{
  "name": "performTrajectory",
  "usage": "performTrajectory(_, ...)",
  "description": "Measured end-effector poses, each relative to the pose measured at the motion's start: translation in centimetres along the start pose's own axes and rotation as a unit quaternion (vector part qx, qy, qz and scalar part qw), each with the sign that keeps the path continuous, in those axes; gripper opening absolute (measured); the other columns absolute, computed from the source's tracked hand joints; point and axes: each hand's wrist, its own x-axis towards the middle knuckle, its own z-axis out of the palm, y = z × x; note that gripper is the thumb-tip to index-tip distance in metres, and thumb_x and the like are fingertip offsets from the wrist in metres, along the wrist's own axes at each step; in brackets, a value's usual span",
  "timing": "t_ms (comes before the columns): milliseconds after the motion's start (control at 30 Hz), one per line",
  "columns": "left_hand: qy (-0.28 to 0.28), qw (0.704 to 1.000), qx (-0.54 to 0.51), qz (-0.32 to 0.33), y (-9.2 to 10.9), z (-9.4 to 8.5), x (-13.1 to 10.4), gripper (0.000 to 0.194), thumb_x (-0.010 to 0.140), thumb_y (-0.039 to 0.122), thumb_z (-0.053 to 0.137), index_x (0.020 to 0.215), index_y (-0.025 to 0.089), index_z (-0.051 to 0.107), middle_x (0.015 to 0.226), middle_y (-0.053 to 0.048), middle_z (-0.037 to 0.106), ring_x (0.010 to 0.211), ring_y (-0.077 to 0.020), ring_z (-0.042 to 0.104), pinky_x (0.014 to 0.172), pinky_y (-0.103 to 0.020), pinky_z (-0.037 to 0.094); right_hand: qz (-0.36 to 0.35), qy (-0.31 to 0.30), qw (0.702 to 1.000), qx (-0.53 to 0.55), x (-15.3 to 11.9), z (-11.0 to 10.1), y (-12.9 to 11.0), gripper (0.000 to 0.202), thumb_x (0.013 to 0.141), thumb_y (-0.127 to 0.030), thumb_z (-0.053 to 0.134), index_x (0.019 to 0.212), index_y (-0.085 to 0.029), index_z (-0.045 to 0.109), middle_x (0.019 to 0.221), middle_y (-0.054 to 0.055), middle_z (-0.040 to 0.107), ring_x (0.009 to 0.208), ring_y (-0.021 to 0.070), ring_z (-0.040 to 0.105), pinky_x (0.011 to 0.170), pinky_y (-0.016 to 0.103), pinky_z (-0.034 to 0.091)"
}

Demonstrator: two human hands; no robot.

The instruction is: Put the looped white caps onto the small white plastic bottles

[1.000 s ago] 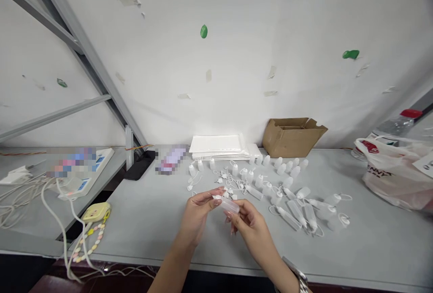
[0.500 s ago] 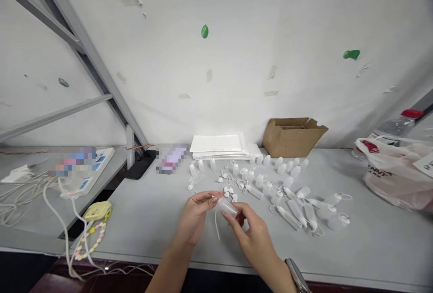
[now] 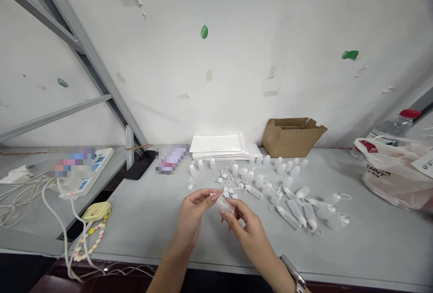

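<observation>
Fingers: left hand (image 3: 192,214) pinching the tip, right hand (image 3: 248,227) gripping the body
Held bottle: translucent white plastic cylinder (image 3: 226,206) — tilted, between both hands
Beyond: small white plastic caps (image 3: 227,191) on the grey table (image 3: 152,220)

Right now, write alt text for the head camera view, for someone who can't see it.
The left hand and right hand hold a translucent plastic bottle over a grey table. Similar small bottles, some upright, some lying, spread to the right; behind stand white sheets and a cardboard box.
</observation>
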Motion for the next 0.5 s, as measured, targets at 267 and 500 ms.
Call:
performTrajectory(267,-0.114,0.979,-0.104,-0.135,0.9,0.5,-0.4,0.062,0.082,0.062,0.042,0.114,0.013,0.063,0.103,-0.015,0.071,0.104,-0.0270,0.062,0.097,-0.040,0.039,0.044,-0.094,0.979,0.175,-0.1,-0.7,-1.3,0.036,0.080,-0.052,0.058,0.079,-0.017,0.063,0.054,-0.002,0.056,0.042,0.0101,0.047,0.042,0.023,0.038)
performTrajectory(500,-0.140,0.950,-0.164,-0.224,1.1,0.6,0.1,0.050,0.083,0.053,0.050,0.115,0.017,0.062,0.119,-0.013,0.064,0.109,-0.0244,0.061,0.093,-0.033,0.045,0.094,-0.144,0.968,0.185,-0.4,-0.3,-1.2,0.039,0.076,-0.054,0.061,0.069,-0.015,0.061,0.046,-0.002,0.056,0.037,0.0086,0.046,0.039,0.021,0.035)
